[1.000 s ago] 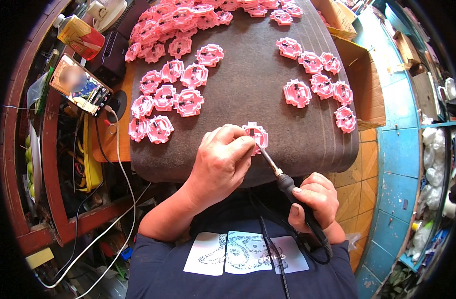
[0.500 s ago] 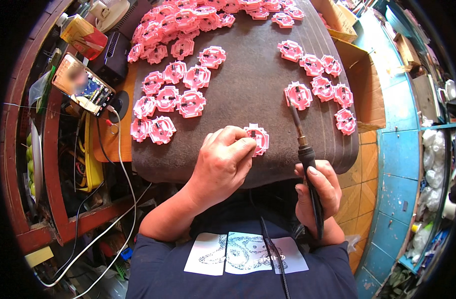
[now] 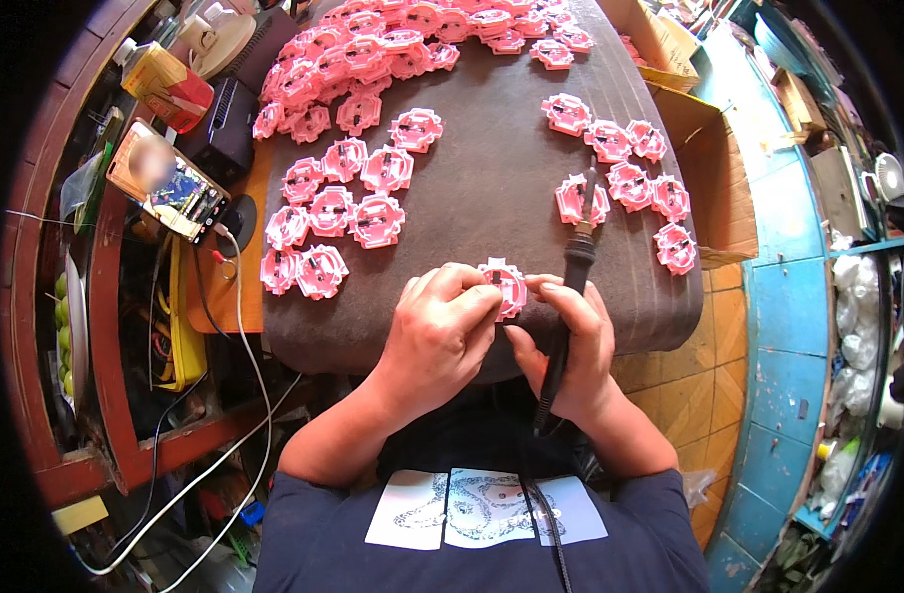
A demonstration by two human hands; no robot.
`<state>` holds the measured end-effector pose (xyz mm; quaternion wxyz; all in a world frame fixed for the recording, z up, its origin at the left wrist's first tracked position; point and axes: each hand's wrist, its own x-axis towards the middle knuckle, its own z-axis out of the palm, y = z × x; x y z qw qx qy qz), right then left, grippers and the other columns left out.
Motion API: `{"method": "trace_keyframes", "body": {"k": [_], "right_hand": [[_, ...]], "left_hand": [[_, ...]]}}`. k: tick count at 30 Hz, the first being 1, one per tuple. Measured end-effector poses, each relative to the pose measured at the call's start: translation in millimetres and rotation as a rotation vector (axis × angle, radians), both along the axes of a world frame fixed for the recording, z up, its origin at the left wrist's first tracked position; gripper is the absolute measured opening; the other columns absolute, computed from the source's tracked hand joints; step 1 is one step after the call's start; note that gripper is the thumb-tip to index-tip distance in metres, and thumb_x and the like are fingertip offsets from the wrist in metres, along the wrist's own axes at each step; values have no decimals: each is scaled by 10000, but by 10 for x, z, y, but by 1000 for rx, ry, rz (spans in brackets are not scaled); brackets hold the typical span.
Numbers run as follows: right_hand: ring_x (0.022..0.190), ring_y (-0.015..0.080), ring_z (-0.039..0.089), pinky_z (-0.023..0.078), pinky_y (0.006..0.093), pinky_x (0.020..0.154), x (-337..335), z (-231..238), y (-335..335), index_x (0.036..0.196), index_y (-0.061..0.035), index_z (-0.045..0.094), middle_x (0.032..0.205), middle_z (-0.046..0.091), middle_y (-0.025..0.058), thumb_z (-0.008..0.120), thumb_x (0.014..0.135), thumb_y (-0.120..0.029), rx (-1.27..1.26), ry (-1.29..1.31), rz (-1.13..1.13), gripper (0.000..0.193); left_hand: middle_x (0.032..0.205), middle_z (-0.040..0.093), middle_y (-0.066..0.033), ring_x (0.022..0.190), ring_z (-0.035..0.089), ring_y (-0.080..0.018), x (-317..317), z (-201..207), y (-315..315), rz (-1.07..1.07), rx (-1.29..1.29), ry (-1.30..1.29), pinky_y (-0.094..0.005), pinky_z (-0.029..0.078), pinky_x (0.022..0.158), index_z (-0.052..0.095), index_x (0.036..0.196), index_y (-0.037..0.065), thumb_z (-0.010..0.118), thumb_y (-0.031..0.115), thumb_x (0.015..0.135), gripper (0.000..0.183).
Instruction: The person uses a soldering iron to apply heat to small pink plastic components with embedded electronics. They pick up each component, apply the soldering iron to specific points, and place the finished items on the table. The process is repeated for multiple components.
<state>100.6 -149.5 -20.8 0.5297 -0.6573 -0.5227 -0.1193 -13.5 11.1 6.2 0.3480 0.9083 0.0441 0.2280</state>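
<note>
A pink plastic part [image 3: 512, 288] with a black piece in it is pinched by my left hand [image 3: 440, 321] near the front edge of the table. My right hand [image 3: 582, 346] holds a black-handled soldering iron [image 3: 576, 259], its metal tip pointing away from me over another pink part [image 3: 573, 201] at the right. The right index fingertip reaches close to the held part; whether it touches is hard to tell. My left fingers hide part of the held piece.
A large heap of pink parts [image 3: 358, 44] covers the far left of the dark table [image 3: 481, 168]. Several lie loose on both sides. Left of the table are a phone [image 3: 170, 183] on a stand and white cables [image 3: 259, 366]. An open cardboard box [image 3: 714, 188] stands at the right.
My right hand has moved left toward the held part, and the soldering iron now leans the other way. My left hand keeps its pinch with little movement. The view has shifted slightly.
</note>
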Motion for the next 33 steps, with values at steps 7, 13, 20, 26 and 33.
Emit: {"method": "trace_keyframes", "body": {"k": [7,13,20,26,33], "right_hand": [[949,371,700,563,466,830,33,-46,-9,1405,-28,491,1254,698,245,842,869,-82,-64,-34,6,642],[910,347,694,552,451,795,34,-53,-17,1408,-28,491,1269,699,235,839,860,-68,-61,-25,18,650],[894,349,687,549,453,791,40,-77,4,1418,-23,492,1283,693,233,837,866,-78,-53,-53,4,653],[965,430,675,520,517,824,-7,9,52,1414,-17,509,1231,689,255,800,903,-140,-85,-25,-34,601],[949,406,662,511,506,814,-5,-7,65,1434,-29,522,1252,692,236,782,919,-153,-97,-47,-47,590]], "left_hand": [[1070,666,-98,1000,671,-328,6,2,1,1,8,-12,-450,493,862,717,1067,69,764,65,887,187],[1059,690,-103,979,688,-328,8,32,-3,10,11,-10,-434,521,861,733,1067,67,776,42,879,194],[1055,702,-107,967,696,-329,7,41,1,12,19,-8,-430,534,863,742,1072,64,780,34,877,201],[1064,670,-96,996,674,-326,2,3,-2,8,-1,-16,-449,492,861,716,1056,61,766,61,879,184],[1056,673,-93,987,675,-321,8,5,-12,19,7,-29,-439,495,858,717,1047,64,768,55,872,182]]}}
